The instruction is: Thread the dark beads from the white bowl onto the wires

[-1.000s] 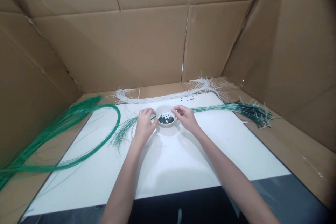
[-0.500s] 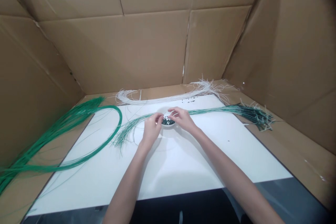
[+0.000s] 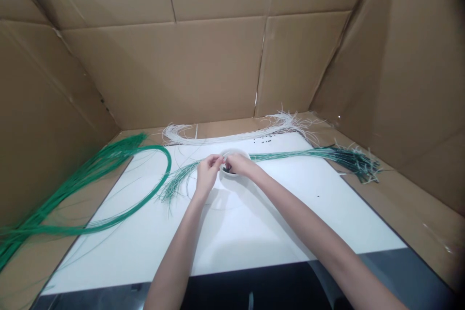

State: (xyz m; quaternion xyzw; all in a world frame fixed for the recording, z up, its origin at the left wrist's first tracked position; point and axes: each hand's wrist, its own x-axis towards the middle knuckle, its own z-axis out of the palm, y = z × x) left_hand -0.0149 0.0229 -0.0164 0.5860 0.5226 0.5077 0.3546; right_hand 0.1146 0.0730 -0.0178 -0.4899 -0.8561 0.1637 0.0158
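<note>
Nearest edge: a dark area [image 3: 254,286] is filling the bottom middle; both bare forearms are stretching forward from the bottom of the view, over the white worktop [image 3: 247,223].
Right hand: the right hand [image 3: 240,163] is reaching into the bowl from its right side, palm down; its fingers are curling down at the dark pieces, their tips partly hidden, so whether they are closing on any cannot be told.
Left hand: the left hand [image 3: 207,171] is hovering at the bowl's left rim; its thumb and forefinger tips are pressing together; whatever may be between them is too small to tell.
Bowl: a small white bowl [image 3: 235,176] is sitting between and under the hands, around the middle of the worktop; small dark pieces [image 3: 226,170] are lying inside it.
Speck: one dark speck [image 3: 318,196] is lying well to the right of the bowl.
Green strands: a thin green bundle [image 3: 286,154] is running crosswise behind the hands, fanning out at both ends; a thicker green loop [image 3: 119,216] is curving in from the left.
Far edge: loose dark bits [image 3: 264,141] are lying scattered beyond the bowl; white strands [image 3: 218,139] are stretching in a shallow curve just beside them; cardboard walls [image 3: 181,68] are rising behind and at both sides.
</note>
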